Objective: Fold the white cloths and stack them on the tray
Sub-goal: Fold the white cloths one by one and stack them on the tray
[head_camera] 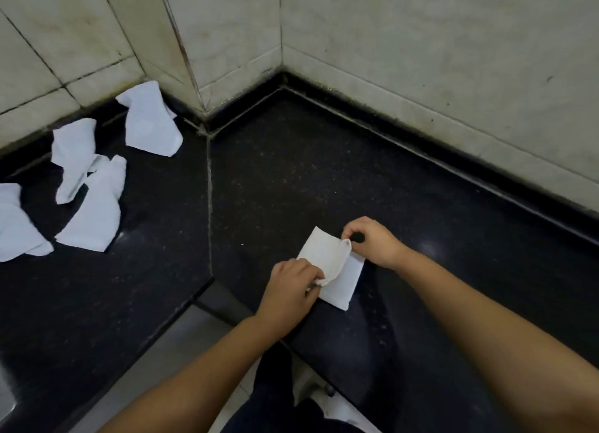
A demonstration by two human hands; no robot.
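Two bare forearms reach forward. The left hand [289, 291] and right hand [372, 239] each pinch with curled fingers, knuckles up.

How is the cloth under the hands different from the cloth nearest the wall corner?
The cloth under the hands lies mostly flat and is pinched by both the left hand and right hand; the corner cloth lies crumpled and untouched. Both are white, on the dark counter.

Both hands (left hand [289, 288], right hand [372, 241]) pinch a white cloth [330, 267] on the black counter [291, 179].
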